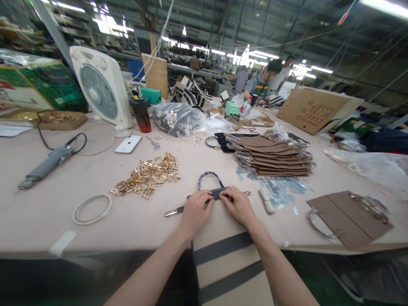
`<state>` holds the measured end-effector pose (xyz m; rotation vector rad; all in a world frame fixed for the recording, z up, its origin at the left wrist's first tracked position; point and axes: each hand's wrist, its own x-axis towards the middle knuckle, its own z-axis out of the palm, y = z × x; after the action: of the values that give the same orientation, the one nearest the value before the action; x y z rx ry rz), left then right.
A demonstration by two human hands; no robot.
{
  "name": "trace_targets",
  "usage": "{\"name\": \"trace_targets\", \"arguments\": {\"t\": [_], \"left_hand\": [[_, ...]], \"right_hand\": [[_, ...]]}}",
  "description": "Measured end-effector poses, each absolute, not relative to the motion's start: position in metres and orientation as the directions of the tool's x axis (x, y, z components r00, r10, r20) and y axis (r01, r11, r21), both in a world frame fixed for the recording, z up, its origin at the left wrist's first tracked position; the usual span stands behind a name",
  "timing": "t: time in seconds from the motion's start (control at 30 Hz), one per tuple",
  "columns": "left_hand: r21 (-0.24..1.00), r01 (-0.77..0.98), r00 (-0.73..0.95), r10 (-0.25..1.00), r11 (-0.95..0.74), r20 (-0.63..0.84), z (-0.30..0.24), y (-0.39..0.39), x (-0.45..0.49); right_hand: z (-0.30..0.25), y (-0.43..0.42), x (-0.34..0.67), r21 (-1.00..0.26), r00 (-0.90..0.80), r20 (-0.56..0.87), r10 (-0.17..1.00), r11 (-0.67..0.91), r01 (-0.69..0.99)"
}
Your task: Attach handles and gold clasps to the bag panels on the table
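Note:
A beige handbag with dark stripes (pixel 223 248) hangs over the front table edge, its top edge lying on the table. My left hand (pixel 198 209) closes its fingers on the dark strap at that top edge. Close beside it, my right hand (pixel 237 205) pinches the same strap near the middle. Beyond both hands a wrapped, dark loop handle (pixel 210 174) stands up from the bag. Metal-tipped strap ends stick out on either side, the left end (pixel 174 211) reaching past my left hand. What lies beneath my fingertips is hidden.
Gold metal fittings (pixel 148 174) lie heaped left of centre, near a tape roll (pixel 92 209) and an electric screwdriver (pixel 47 165). Stacked brown panels (pixel 274 155) stand right of centre. A brown bag (pixel 350 219) lies at the right edge; a fan (pixel 100 87) stands back left. A person works across the table.

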<state>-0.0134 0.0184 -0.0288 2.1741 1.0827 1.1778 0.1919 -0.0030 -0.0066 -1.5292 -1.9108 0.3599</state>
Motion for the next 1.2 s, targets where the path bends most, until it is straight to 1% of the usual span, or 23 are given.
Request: {"name": "trace_targets", "arguments": {"t": [0.1,0.23,0.33,0.43,0.53,0.6,0.67,0.77,0.87,1.03,1.2], "left_hand": [[0.668,0.436,0.332,0.798,-0.603,0.503,-0.027,0.016,-0.014],[0.66,0.448,0.333,0.798,-0.603,0.502,-0.025,0.016,-0.012],[0.712,0.442,0.294,0.838,-0.546,0.46,-0.02,0.019,-0.01],[0.761,0.453,0.271,0.885,-0.464,0.378,-0.015,0.024,-0.01],[0.768,0.46,0.284,0.893,-0.446,0.349,-0.013,0.026,-0.012],[0.748,0.448,0.301,0.87,-0.49,0.39,-0.015,0.024,-0.013],[0.723,0.439,0.319,0.845,-0.534,0.43,-0.018,0.02,-0.015],[0.705,0.46,0.331,0.841,-0.54,0.429,-0.02,0.016,-0.015],[0.701,0.47,0.332,0.844,-0.536,0.422,-0.021,0.015,-0.014],[0.726,0.433,0.314,0.844,-0.534,0.435,-0.025,0.02,-0.014],[0.758,0.376,0.345,0.84,-0.533,0.42,-0.027,0.026,-0.017]], "right_hand": [[-0.007,-0.004,0.195,-0.652,-0.147,0.313,0.938,0.325,0.685],[-0.009,-0.005,0.196,-0.672,-0.135,0.352,0.926,0.351,0.652],[-0.008,-0.001,0.195,-0.693,-0.1,0.311,0.945,0.297,0.657],[-0.005,0.004,0.195,-0.716,-0.077,0.225,0.971,0.218,0.664],[-0.003,0.007,0.196,-0.717,-0.079,0.173,0.982,0.18,0.673],[-0.006,0.004,0.194,-0.713,-0.077,0.195,0.978,0.196,0.673],[-0.011,-0.001,0.19,-0.704,-0.065,0.261,0.963,0.236,0.67],[-0.02,-0.012,0.182,-0.673,-0.023,0.383,0.924,0.296,0.678],[-0.024,-0.019,0.176,-0.634,0.004,0.448,0.894,0.315,0.707],[-0.024,-0.022,0.177,-0.597,-0.042,0.471,0.881,0.353,0.72],[-0.025,-0.022,0.18,-0.624,-0.058,0.461,0.885,0.37,0.689]]}}
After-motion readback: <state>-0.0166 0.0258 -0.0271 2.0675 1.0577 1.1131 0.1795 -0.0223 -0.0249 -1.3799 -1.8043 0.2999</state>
